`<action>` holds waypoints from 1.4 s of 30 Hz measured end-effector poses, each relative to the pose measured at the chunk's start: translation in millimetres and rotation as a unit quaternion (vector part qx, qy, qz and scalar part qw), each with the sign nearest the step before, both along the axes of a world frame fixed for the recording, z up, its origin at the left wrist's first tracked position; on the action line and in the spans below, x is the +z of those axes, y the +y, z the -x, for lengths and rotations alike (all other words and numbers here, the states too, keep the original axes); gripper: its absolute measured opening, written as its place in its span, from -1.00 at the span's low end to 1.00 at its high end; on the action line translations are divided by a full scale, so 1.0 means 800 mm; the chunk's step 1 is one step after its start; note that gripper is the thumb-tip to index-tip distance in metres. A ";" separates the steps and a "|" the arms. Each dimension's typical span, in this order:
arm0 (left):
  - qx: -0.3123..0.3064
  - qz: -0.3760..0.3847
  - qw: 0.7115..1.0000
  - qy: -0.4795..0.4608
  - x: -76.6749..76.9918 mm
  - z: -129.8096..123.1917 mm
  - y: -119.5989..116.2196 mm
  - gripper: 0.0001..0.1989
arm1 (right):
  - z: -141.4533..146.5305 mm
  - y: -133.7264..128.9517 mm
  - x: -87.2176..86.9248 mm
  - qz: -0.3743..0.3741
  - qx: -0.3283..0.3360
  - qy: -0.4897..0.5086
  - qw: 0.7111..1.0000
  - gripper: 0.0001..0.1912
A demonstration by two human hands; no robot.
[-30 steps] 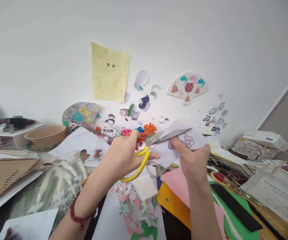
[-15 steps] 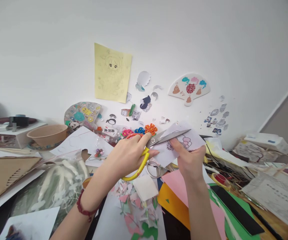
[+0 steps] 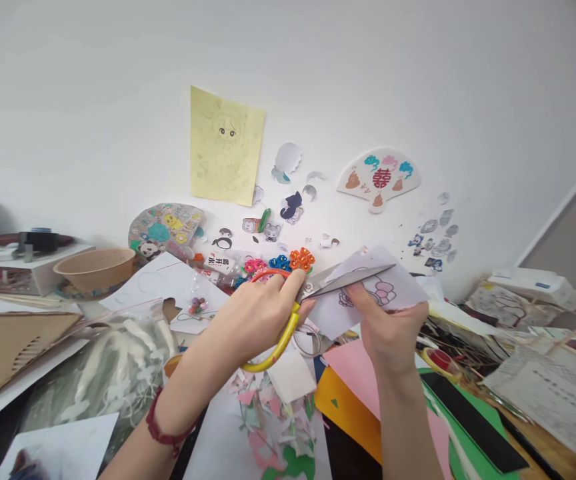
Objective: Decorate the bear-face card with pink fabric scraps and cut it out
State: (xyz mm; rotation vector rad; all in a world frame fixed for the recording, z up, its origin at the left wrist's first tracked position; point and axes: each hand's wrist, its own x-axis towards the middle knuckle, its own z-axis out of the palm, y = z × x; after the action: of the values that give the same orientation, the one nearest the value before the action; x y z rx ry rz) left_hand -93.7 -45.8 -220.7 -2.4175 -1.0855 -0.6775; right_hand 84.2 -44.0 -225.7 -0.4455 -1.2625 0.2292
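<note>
My left hand (image 3: 261, 313), with a dark red braided bracelet above its wrist, is wrapped round large scissors (image 3: 285, 339) with red and yellow handles. The blades point right and lie across a sheet of white paper (image 3: 333, 321), close to a printed drawing (image 3: 384, 291) with pink rounded shapes. My right hand (image 3: 393, 337) pinches this paper from the right, its thumb on the drawing just below the blades. Paper and scissors are held up over the cluttered table. My palm hides part of the scissor handles.
Below my hands, colourful paper scraps (image 3: 263, 413) lie on a white sheet. Pink paper (image 3: 351, 367), orange paper (image 3: 351, 417) and a black phone-like slab (image 3: 473, 420) are at the right. A plastic bag (image 3: 93, 373) and cardboard (image 3: 13, 340) lie left. Beaded flowers (image 3: 302, 259) stand near the wall.
My right hand has moved right with the paper, which is tilted more. The scissors have also shifted slightly right, and their blades remain across the sheet.
</note>
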 end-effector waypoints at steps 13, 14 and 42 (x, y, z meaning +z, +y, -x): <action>-0.005 -0.028 1.000 0.006 0.001 0.000 -0.004 -0.60 | -0.001 0.000 -0.001 -0.028 -0.012 -0.008 1.000 -0.84; -0.005 -0.029 1.000 0.006 0.001 0.000 -0.004 -0.58 | -0.001 -0.001 0.000 -0.027 -0.015 -0.010 0.999 -0.85; 0.003 -0.037 0.999 0.020 0.003 0.002 -0.008 -0.60 | 0.000 -0.005 0.001 0.007 -0.026 -0.011 1.000 -0.88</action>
State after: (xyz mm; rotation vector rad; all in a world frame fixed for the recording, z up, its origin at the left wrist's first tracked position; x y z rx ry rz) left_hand -95.7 -52.2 -218.4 -2.3536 -1.0343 -0.6529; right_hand 84.6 -48.3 -225.1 -0.4944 -1.2704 0.1898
